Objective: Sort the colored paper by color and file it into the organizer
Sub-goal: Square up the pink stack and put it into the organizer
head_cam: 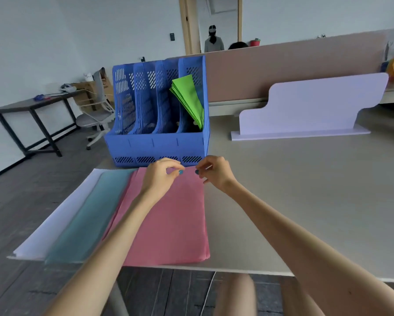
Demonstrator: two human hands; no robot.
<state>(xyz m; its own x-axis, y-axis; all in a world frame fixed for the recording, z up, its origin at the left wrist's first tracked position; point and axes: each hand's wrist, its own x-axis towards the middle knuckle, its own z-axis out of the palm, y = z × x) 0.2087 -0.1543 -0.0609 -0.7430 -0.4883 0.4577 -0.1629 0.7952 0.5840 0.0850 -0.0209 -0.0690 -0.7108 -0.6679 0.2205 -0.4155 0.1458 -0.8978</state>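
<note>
Head camera shows me both hands meeting at the far edge of the flat stack of pink paper sheets point(173, 220). My left hand point(161, 173) has thumb and forefinger curled into a narrow pinch over that edge. My right hand point(214, 171) is curled the same way at the stack's far right corner. I cannot tell whether either pinch actually has a sheet in it.

The pink stack lies on the grey bench point(305, 190), with a stack of teal paper point(86, 220) overlapping along its left side. A stack of white paper point(54, 222) sits left of that, at the bench edge.

Just beyond my fingertips stands the blue perforated plastic four-slot file organizer point(155, 142). Green paper point(188, 96) leans in its rightmost slot.

To the right, well apart from my hands, a lavender stepped board point(316, 103) stands upright on the bench before a tan partition panel point(294, 65).

Off to the left are a grey office chair point(95, 115) and a dark table point(31, 106). A person point(213, 41) stands in the doorway behind.
</note>
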